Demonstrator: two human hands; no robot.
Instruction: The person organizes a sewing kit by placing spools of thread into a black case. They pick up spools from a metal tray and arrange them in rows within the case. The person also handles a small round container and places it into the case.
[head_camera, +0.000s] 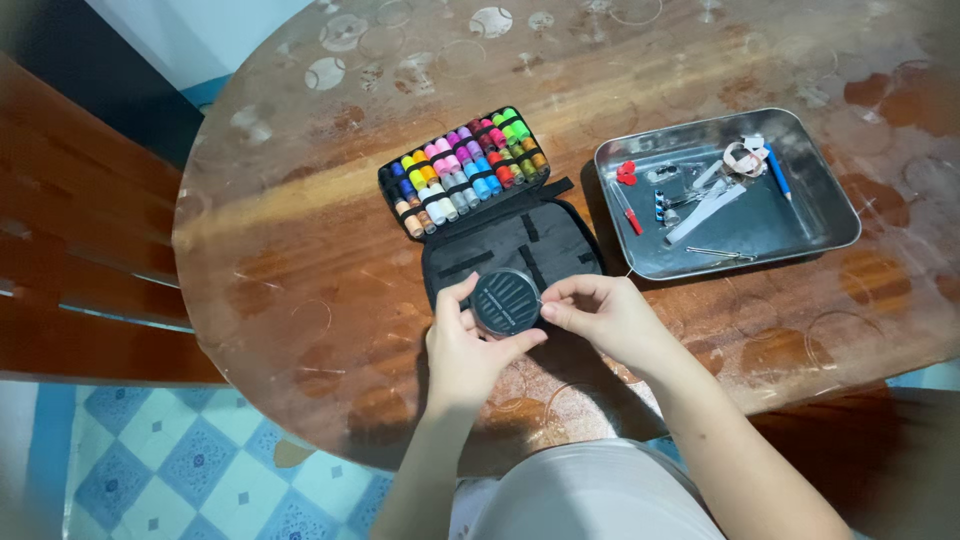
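Your left hand (462, 345) is gripping the round needle case (505, 301) just below the open sewing kit (490, 215); your right hand (600, 312) is pinching its edge. The metal tray (830, 215) is sitting right of the kit.

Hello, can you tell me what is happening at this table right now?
A person holds a round needle case in both hands: the left hand cups it and the right hand pinches at its edge. Behind it lies an open black sewing kit with rows of coloured thread spools. A metal tray of small tools sits on the wooden table.
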